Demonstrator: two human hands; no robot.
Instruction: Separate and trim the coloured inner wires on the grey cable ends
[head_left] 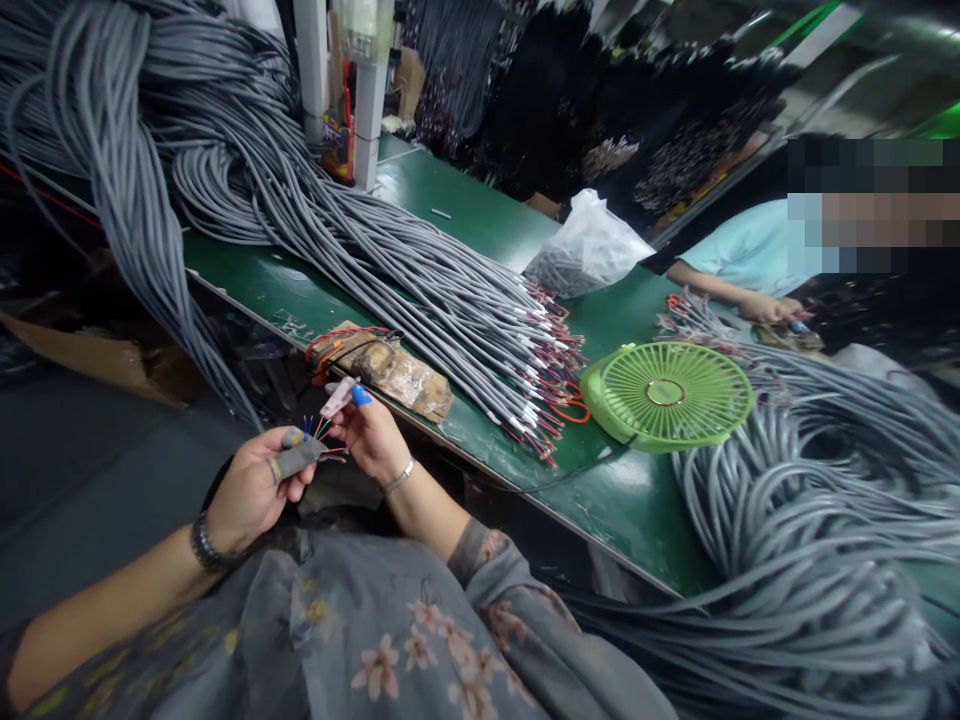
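While left hand (251, 485) clamps coloured wires (322, 430), right hand (373, 437) sits beside them, grip unclear.

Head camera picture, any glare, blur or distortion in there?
Head view, table: pale glare on the green top; head view, background: dark bundles sink into shadow; head view, lower right: grey cables look soft, perhaps stretched; head view, right edge: blocky pixelation hides part of a co-worker.

Gloss, film, matt cloth

Grey cables (420, 280) look smooth, sheathed in satin plastic. The tabletop (465, 190) is glossy; the fan (666, 392) is moulded plastic, the bag (592, 245) crinkled translucent film. The floral garment (420, 650) is matt cloth, the bracelet (398, 475) shiny metal.
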